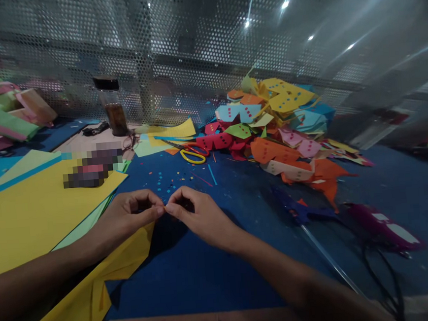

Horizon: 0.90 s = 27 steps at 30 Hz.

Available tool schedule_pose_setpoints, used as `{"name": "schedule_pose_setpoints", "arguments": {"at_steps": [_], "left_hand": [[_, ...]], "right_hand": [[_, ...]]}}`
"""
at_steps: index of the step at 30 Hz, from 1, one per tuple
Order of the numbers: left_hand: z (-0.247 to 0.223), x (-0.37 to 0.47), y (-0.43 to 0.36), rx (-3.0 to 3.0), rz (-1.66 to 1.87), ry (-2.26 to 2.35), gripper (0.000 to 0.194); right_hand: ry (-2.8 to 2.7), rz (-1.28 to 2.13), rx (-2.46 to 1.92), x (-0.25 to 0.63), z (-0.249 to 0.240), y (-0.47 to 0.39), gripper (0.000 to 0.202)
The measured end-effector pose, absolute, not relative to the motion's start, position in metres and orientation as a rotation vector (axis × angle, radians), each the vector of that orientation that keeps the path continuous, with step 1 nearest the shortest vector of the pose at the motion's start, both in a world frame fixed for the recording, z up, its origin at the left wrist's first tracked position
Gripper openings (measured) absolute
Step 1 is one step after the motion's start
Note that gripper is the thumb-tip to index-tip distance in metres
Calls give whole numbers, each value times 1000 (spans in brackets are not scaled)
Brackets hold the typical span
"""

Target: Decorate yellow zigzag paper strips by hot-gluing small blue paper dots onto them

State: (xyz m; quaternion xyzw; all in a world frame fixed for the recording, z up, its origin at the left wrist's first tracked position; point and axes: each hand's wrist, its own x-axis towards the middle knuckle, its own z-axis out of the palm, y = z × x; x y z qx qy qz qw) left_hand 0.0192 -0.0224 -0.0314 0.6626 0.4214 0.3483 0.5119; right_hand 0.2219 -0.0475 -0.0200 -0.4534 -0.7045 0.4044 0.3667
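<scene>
Over the blue table, my left hand (131,214) and my right hand (199,211) meet fingertip to fingertip. Each has thumb and forefinger pinched together. A tiny orange-red bit seems to sit between the two pinches, too small to name. Below my left hand and forearm lies a folded yellow paper piece (128,254) with angular cut edges, reaching to the front left edge. Small paper scraps (167,181) are scattered just beyond my fingers, and scissors with red and yellow handles (193,154) lie behind them.
Yellow sheets (54,207) lie left, with a blurred-out object on them. Behind stands a dark-lidded bottle (114,111). Folded coloured papers (270,126) are heaped at back right. A blue glue gun (299,210) and purple object (384,226) with a cord lie right.
</scene>
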Motion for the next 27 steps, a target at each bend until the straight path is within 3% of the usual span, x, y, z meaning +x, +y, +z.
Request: {"name": "schedule_pose_setpoints", "arguments": {"at_steps": [27], "left_hand": [[-33,18,-21,1569,836,1022,22]], "right_hand": [[-1743,1087,-1158,223,-22,-47,14]]}}
